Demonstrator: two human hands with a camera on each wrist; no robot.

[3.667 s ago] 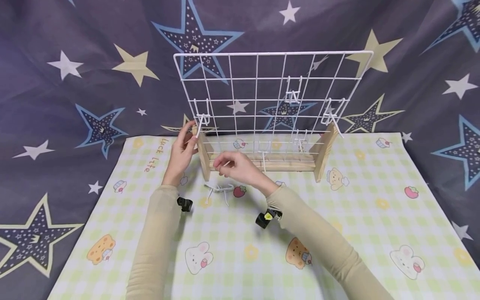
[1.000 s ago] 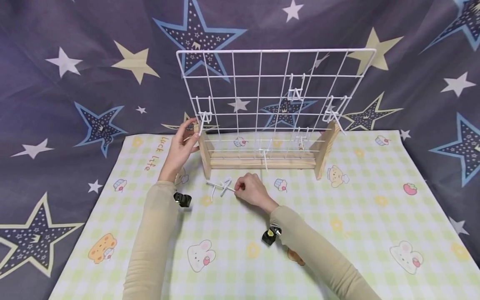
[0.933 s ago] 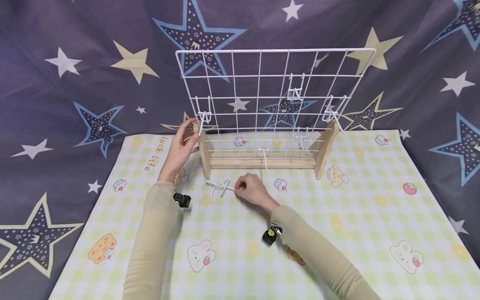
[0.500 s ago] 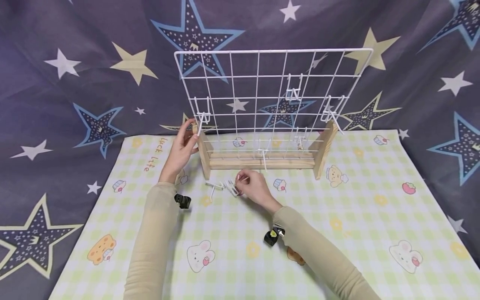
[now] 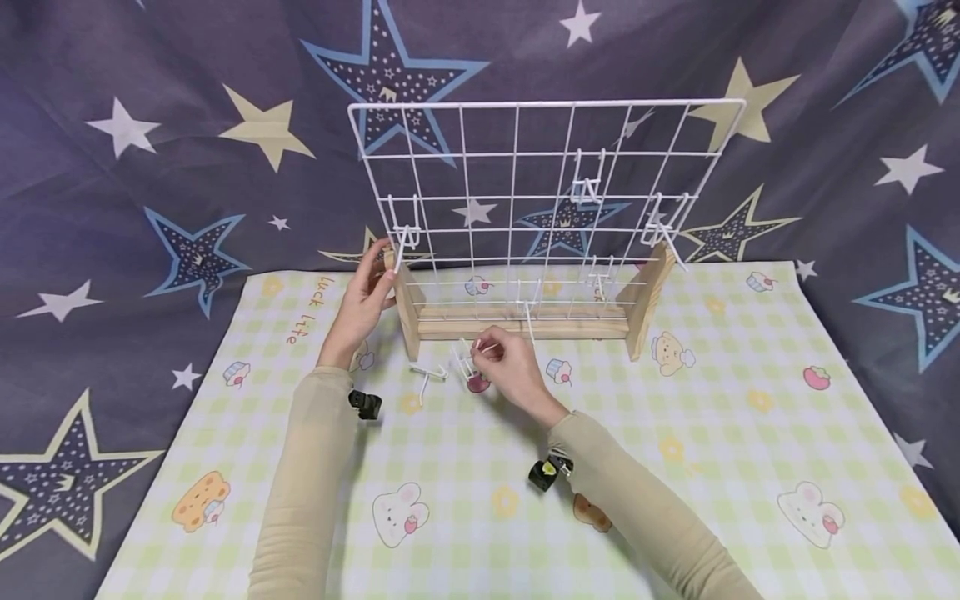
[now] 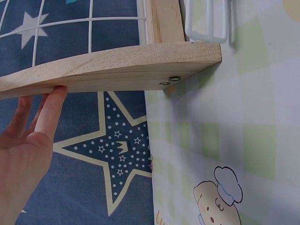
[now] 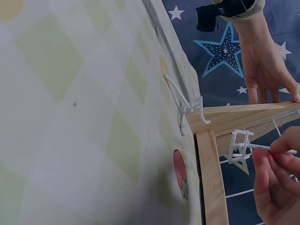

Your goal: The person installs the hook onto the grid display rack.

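Note:
My right hand pinches the long prong of a white wire hook between thumb and fingertips. The hook's squared back end points away from the fingers and, in the head view, stands just in front of the rack's base. A second white hook lies on the tablecloth to its left. At the left, my left hand holds the upper part of the wooden side panel of the mesh rack, fingertips against the wood. The white wire grid rises from this wooden stand, with several hooks hung on it.
A wooden crossbar joins the two side panels at the bottom. One hook sticks out low at the front of the grid. The checked tablecloth spreads in front, and a dark star-patterned curtain hangs behind.
My right hand has gone from above the hooks down to the table, taken one by its prong, parted it from the other, lifted and turned it. My left hand keeps its place.

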